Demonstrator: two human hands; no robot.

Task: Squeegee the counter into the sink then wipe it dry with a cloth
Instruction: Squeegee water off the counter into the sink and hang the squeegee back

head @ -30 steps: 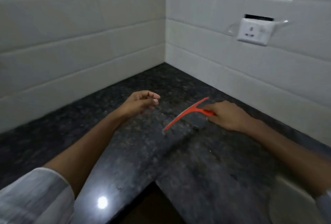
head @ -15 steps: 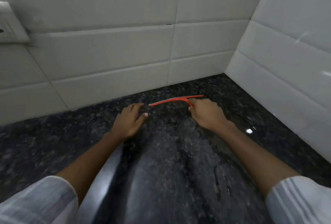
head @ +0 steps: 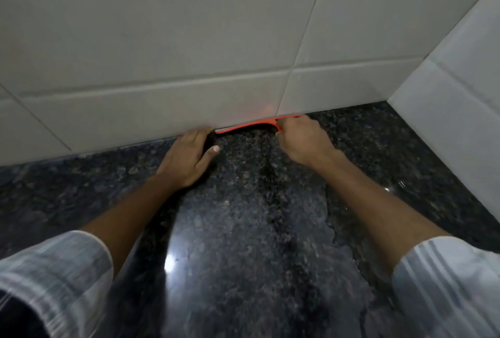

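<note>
The red squeegee (head: pixel 251 124) lies with its blade along the foot of the tiled back wall, on the dark speckled granite counter (head: pixel 243 229). My right hand (head: pixel 303 143) is closed around its handle, which is mostly hidden in the fist. My left hand (head: pixel 186 156) rests flat on the counter just left of the blade's end, fingers together and thumb out, holding nothing. A wet film with an irregular edge (head: pixel 332 232) covers the counter between my forearms. No sink and no cloth are in view.
White tiled walls meet in a corner at the right (head: pixel 389 97); the side wall (head: pixel 460 121) closes the counter off on the right. A light glare (head: pixel 170 263) shines on the wet stone near me.
The squeegee has gone from the open counter back to the foot of the wall. My left hand has followed and settled flat beside it. The view has swung toward the back wall.
</note>
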